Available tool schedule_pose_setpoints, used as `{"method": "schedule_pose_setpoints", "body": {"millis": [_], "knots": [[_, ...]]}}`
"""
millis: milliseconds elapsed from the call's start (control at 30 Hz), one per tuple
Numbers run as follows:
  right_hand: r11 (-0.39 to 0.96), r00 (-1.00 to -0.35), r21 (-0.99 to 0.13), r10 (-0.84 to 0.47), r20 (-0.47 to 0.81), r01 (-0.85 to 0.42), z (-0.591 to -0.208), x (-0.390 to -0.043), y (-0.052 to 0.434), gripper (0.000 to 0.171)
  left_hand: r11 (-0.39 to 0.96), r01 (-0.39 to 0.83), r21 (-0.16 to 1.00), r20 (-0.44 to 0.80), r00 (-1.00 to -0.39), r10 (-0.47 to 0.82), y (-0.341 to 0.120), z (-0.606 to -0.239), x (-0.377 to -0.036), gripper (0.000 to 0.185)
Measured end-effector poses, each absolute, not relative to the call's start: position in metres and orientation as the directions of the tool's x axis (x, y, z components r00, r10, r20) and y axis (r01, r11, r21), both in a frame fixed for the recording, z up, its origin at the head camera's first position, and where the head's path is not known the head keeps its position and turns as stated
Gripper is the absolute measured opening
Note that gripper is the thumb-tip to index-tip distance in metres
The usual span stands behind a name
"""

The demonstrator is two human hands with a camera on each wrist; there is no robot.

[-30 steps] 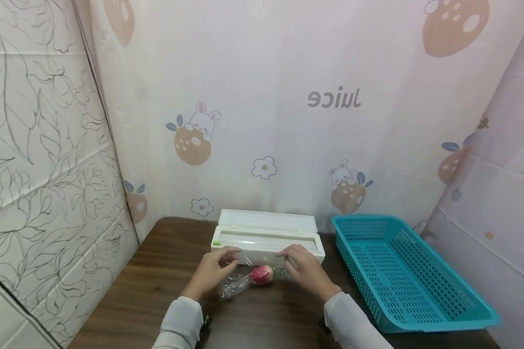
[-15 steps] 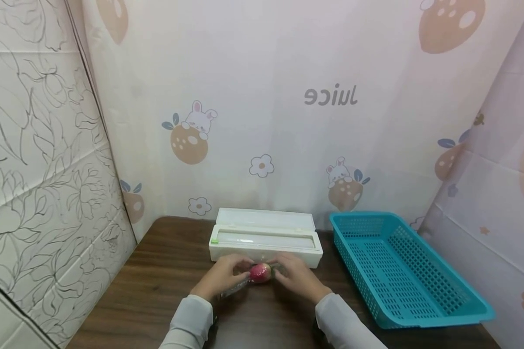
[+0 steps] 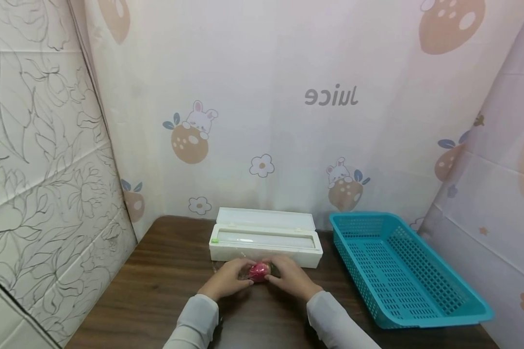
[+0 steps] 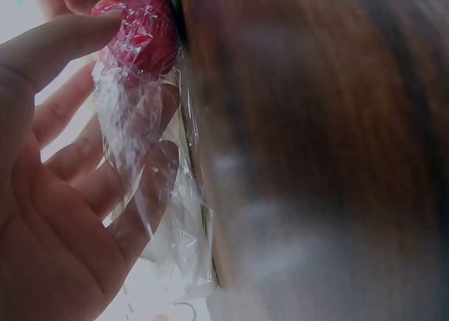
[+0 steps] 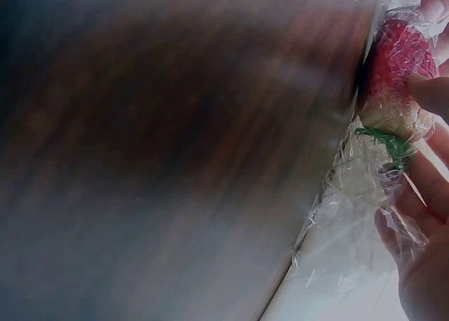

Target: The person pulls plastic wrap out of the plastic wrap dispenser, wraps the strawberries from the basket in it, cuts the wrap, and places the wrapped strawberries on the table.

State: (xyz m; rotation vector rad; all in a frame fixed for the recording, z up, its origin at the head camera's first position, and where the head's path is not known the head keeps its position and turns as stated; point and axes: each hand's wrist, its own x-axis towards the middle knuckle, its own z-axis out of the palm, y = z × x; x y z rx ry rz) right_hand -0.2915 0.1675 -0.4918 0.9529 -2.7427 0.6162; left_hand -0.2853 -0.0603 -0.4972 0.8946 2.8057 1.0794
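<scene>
A small red fruit (image 3: 257, 272) with a green leaf end (image 5: 386, 141) lies on the brown table (image 3: 157, 291), wrapped in clear cling film (image 4: 151, 174). My left hand (image 3: 229, 278) holds it from the left, thumb and fingers (image 4: 63, 160) cupped round the film and the fruit (image 4: 144, 37). My right hand (image 3: 286, 275) holds it from the right, its fingers (image 5: 424, 188) folded over the loose film (image 5: 351, 195) at the leaf end. The hands nearly meet over the fruit (image 5: 396, 58), hiding most of it in the head view.
A white cling-film dispenser box (image 3: 265, 239) with its lid open stands just behind the hands. A teal plastic basket (image 3: 401, 271) sits on the table's right side, with nothing seen in it. Patterned curtains close in the back and both sides.
Both hands have drawn together over the fruit. The film tails that lay spread to the left and right a second ago are now gathered against it.
</scene>
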Motion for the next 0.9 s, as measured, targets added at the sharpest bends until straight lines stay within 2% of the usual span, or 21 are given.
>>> {"method": "schedule_pose_setpoints", "body": {"millis": [100, 300, 467, 900], "knots": [[0.726, -0.799, -0.335, -0.533, 0.278, -0.600, -0.493, -0.293, 0.165, 0.035, 0.612, 0.497, 0.615, 0.186, -0.846, 0.499, -0.059, -0.498, -0.285, 0.042], [0.713, -0.796, -0.354, -0.546, 0.263, -0.606, -0.493, -0.291, 0.165, 0.033, 0.596, 0.493, 0.634, 0.188, -0.846, 0.500, -0.060, -0.501, -0.285, 0.036], [0.709, -0.811, -0.401, -0.548, 0.206, -0.580, -0.493, -0.287, 0.171, 0.035, 0.565, 0.502, 0.655, 0.171, -0.827, 0.536, -0.063, -0.501, -0.283, 0.030], [0.627, -0.796, -0.545, -0.590, 0.134, -0.557, -0.492, -0.277, 0.182, 0.037, 0.532, 0.496, 0.687, 0.134, -0.806, 0.577, -0.065, -0.501, -0.270, 0.025]]}}
